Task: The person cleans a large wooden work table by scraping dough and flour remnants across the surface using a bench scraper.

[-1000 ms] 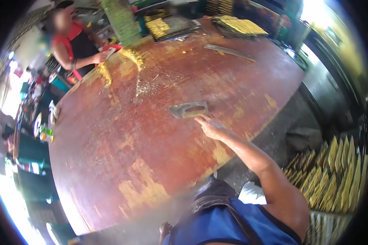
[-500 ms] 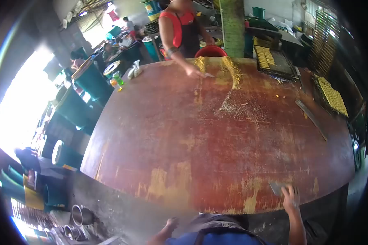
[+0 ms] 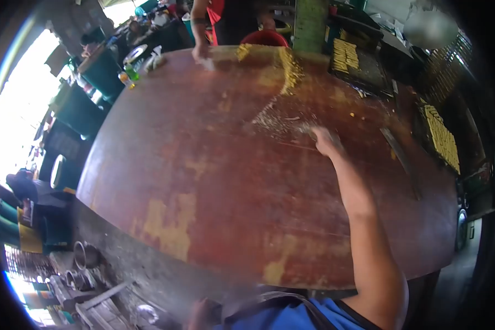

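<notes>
My right hand (image 3: pixel 326 141) is stretched far across the red-brown table (image 3: pixel 247 187), closed on a flat scraper whose blade is blurred. It is at the right side of a scatter of pale crumbs (image 3: pixel 275 120). Beyond these, a strip of yellow crumbs (image 3: pixel 287 71) runs to the far edge. Low in the view, my left hand (image 3: pixel 201 314) hangs beside my body off the table's near edge; motion blur hides its fingers.
Across the table, a co-worker's hand (image 3: pixel 202 53) holds a blurred pale tool near a red basin (image 3: pixel 265 38). Trays of yellow pieces (image 3: pixel 441 137) stand at right, near a long flat metal bar (image 3: pixel 400 154). Small bottles (image 3: pixel 131 72) stand at the far left corner.
My right hand has gone from the near edge to the crumbs with the scraper. The co-worker's hand has moved left along the far side. My view has shifted.
</notes>
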A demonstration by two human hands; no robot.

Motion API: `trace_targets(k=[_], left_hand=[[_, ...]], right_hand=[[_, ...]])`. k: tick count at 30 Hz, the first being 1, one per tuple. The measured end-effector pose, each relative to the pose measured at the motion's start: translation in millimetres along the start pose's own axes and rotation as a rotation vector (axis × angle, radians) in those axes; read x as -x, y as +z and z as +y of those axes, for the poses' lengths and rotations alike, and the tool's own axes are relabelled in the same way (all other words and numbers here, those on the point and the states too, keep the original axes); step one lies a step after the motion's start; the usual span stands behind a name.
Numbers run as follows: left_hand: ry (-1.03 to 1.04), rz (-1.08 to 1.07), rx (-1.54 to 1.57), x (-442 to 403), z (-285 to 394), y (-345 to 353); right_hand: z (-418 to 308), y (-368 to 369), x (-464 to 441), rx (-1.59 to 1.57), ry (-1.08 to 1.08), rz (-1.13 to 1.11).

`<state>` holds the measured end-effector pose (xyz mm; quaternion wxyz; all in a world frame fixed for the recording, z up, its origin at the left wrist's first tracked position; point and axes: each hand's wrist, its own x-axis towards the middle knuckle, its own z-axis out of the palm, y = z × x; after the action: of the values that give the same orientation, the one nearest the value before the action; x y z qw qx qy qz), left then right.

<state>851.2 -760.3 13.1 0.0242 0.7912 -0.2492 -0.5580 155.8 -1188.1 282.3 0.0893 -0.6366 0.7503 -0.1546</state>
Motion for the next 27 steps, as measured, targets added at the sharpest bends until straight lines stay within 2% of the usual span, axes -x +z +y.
trace_targets(k=[2,4,5,6,7,8,9,10,11,12,13,14,16,19,20,21,22,23,24,26,27], left_hand=[[0.042,0.004,-0.1,16,-30,13],[0.133,0.034,-0.197,26,-49,32],[0.227,0.064,-0.297,28,-58,41],[0.38,0.13,-0.475,31,-66,49],[0.715,0.356,-0.832,31,-86,67],[0.306,0.195,-0.404,28,-81,65],[0.107,0.184,-0.18,37,-70,72],[0.027,0.202,-0.091,61,-52,75],[-0.004,0.232,-0.09,109,-11,75],[0.036,0.229,0.224,92,-26,78],[0.129,0.372,0.224,93,-30,81],[0.059,0.396,0.403,137,11,80],[0.007,0.448,0.545,181,30,77],[0.096,0.572,0.565,155,-77,101],[-0.017,0.598,0.548,153,-110,118],[-0.131,0.615,0.528,151,-126,129],[-0.304,0.528,0.723,181,-110,135],[-0.31,0.51,0.714,169,-143,155],[-0.402,0.414,0.635,179,-145,160],[-0.472,0.349,0.666,183,-148,172],[-0.459,0.336,0.683,182,-148,172]], right_hand=[[0,-15,-10,0.067,-0.226,0.18],[-19,-23,30,0.068,-0.47,0.311],[-35,-24,58,0.053,-0.553,0.196],[-44,-2,85,0.069,-0.591,0.114],[-56,16,116,0.008,-0.686,0.041],[-63,39,141,0.107,-0.838,-0.063],[-85,38,154,0.015,-0.943,-0.059],[-83,54,135,-0.041,-0.884,-0.016],[-73,68,113,-0.097,-0.82,0.014],[-76,57,77,0.087,-0.663,0.054],[-65,53,38,-0.031,-0.536,0.166],[-55,39,6,0.013,-0.375,0.09],[-41,10,-46,0.113,-0.016,-0.054],[-29,7,-38,0.128,-0.197,0.097],[-27,14,-19,0.144,-0.283,0.104],[-30,19,1,0.162,-0.365,0.11],[-46,18,30,0.118,-0.355,0.04],[-59,19,55,0.177,-0.39,0.046],[-66,25,70,0.171,-0.353,-0.041],[-68,40,85,0.143,-0.456,0.019],[-82,31,98,0.126,-0.39,-0.104]])
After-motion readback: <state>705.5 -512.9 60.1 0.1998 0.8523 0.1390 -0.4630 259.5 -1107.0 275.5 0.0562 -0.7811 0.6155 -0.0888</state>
